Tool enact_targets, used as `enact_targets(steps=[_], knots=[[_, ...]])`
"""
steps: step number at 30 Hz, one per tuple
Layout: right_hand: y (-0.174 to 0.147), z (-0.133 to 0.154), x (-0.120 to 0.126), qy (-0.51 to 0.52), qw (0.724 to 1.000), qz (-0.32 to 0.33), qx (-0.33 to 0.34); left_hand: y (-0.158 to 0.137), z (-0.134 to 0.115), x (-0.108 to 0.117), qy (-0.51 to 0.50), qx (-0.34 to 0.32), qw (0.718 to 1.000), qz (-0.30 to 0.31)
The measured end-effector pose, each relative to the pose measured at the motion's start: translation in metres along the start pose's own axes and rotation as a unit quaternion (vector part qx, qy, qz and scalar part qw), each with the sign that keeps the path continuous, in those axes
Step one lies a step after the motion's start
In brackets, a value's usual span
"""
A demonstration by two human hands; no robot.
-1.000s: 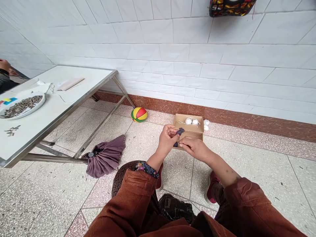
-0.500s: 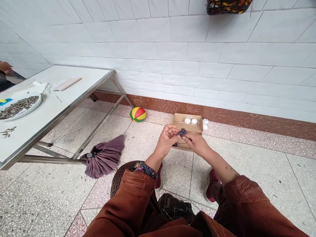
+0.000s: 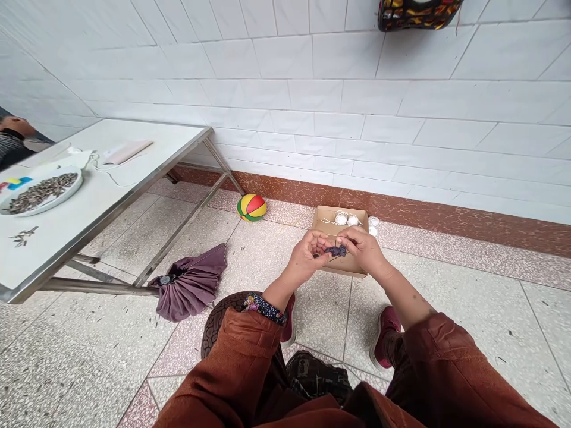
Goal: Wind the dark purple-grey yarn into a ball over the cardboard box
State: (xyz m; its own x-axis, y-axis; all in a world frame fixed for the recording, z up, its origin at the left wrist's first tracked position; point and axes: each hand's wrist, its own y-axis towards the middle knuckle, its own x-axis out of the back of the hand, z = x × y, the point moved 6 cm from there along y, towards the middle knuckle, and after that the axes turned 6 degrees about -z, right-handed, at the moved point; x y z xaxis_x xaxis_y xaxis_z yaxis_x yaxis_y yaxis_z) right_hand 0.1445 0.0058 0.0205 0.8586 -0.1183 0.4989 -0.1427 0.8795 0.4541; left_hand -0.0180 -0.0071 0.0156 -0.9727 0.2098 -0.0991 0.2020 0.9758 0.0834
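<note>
A small dark blue-purple bundle of yarn (image 3: 338, 251) lies sideways between my hands, above an open cardboard box (image 3: 352, 270). My left hand (image 3: 307, 254) is closed on its left end, thumb in front and fingers curled behind. At the bundle's upper right, my right hand (image 3: 362, 245) has thumb and fingertips pinched together, apparently on a thin dark strand running from the bundle. Inside the box's far part sit two white balls of thread (image 3: 341, 218) with loose ends. More white thread (image 3: 373, 222) lies just outside its right edge.
A striped ball (image 3: 252, 207) rests by the wall. A folded purple umbrella (image 3: 191, 282) leans near the metal-framed table (image 3: 107, 208), which carries a plate of seeds (image 3: 75, 189). Another person's hand (image 3: 18, 126) shows at far left. A dark patterned object (image 3: 419, 18) is at the top.
My right hand has moved up and slightly right, from gripping the bundle's right side to a pinch above it. The bundle now lies more level, and the view has shifted slightly.
</note>
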Motion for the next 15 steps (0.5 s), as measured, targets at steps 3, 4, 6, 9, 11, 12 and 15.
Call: enact_targets(steps=[3,4,6,9,11,12,15], knots=[[-0.004,-0.007,-0.020,0.018,0.999,0.035,-0.018,0.000,-0.003,0.005,-0.080,0.019,0.996,-0.021],[-0.007,-0.007,-0.027,0.014,0.998,0.051,-0.019,0.001,-0.003,0.008,-0.099,0.019,0.994,-0.036],[-0.014,0.000,-0.039,-0.010,0.996,0.084,-0.008,0.003,-0.002,0.015,-0.109,0.009,0.991,-0.075],[-0.021,0.022,-0.044,-0.033,0.992,0.119,0.040,0.006,-0.002,0.027,-0.020,-0.017,0.991,-0.131],[-0.019,0.036,-0.036,-0.025,0.991,0.113,0.068,0.006,-0.004,0.032,0.075,-0.037,0.986,-0.142],[-0.017,0.042,-0.030,-0.019,0.992,0.103,0.076,0.006,-0.006,0.033,0.117,-0.045,0.983,-0.134],[-0.006,0.050,-0.015,-0.009,0.994,0.073,0.084,0.003,-0.009,0.028,0.186,-0.059,0.978,-0.074]])
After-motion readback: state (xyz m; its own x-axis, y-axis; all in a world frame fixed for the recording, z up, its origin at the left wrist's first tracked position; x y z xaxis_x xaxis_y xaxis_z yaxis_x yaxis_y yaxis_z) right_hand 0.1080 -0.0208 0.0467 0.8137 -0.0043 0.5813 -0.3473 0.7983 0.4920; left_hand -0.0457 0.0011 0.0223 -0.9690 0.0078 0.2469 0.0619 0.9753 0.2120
